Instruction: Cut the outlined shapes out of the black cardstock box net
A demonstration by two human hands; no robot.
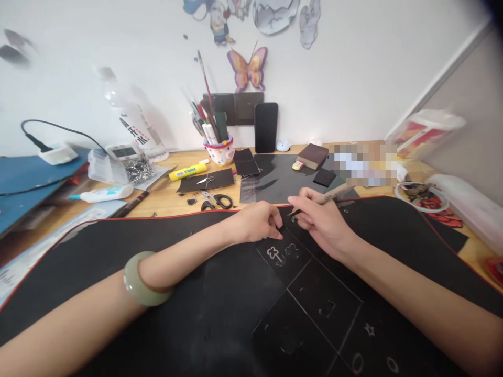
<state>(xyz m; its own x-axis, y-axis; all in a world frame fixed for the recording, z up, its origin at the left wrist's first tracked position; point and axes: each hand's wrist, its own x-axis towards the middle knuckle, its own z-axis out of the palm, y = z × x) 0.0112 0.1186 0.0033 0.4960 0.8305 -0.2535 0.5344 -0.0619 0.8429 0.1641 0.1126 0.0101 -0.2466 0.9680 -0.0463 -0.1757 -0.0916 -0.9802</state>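
Note:
My right hand (320, 220) is closed round a slim pen (334, 193) with a beige barrel, its dark tip close to a small white outline on black paper (326, 283). White straight lines divide that paper, and small outlines such as a flower (273, 255) and a star (369, 329) lie on it. Just left of the pen tip, my left hand (261, 222) rests with curled fingers, its fingertips pressed on the paper's far part. A pale green bangle (145, 280) circles my left forearm. The paper lies on a black desk mat (129, 246) with a red edge.
Beyond the mat lie scissors (216, 200), a yellow glue stick (187, 172), an eraser (297, 165) and a brown block (312, 155). A brush pot (218, 151) and a phone (266, 127) stand by the wall. Left are a bottle (133, 120) and a white glue bottle (106, 193).

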